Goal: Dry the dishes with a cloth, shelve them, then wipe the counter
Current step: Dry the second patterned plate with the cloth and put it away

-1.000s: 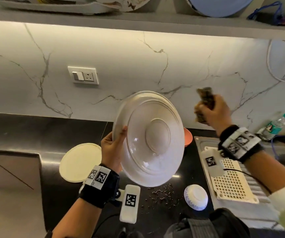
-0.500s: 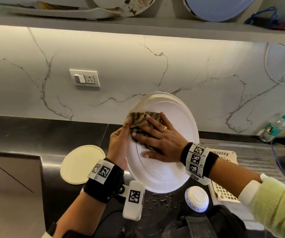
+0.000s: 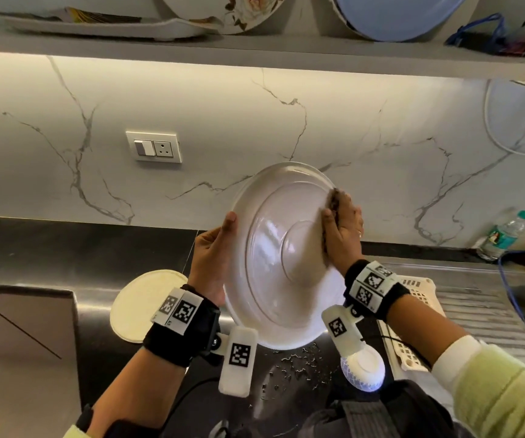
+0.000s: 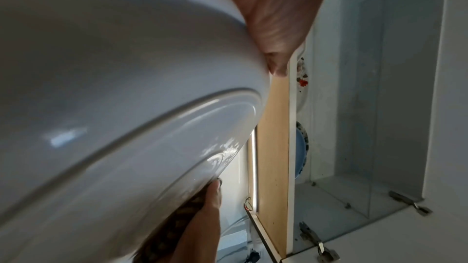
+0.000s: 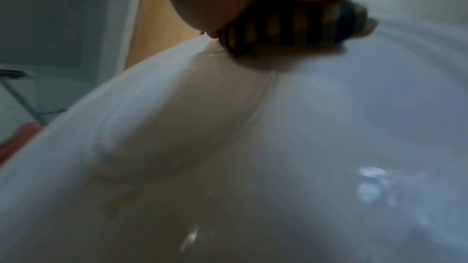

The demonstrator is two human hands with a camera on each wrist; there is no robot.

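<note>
I hold a large white plate (image 3: 273,248) upright over the black counter, its ringed face toward me. My left hand (image 3: 213,248) grips the plate's left rim, thumb on the near face. My right hand (image 3: 346,229) holds a dark patterned cloth (image 3: 335,199) against the plate's upper right rim, with the cloth pinched between thumb and fingers. In the left wrist view the plate (image 4: 113,87) fills the frame, and the cloth (image 4: 172,231) sits at its far edge. The right wrist view shows the cloth (image 5: 291,27) pressed on the wet plate (image 5: 278,147).
On the counter lie a cream round plate (image 3: 147,301), a small overturned white bowl (image 3: 364,369) and water drops (image 3: 299,365). A white perforated basket (image 3: 413,311) sits on the steel drainboard (image 3: 482,311). The shelf (image 3: 254,49) above holds plates. A water bottle (image 3: 504,235) stands far right.
My right hand came down from the air with the cloth, pressed it on the plate's middle, then slid it to the right rim. The left hand kept its grip.
</note>
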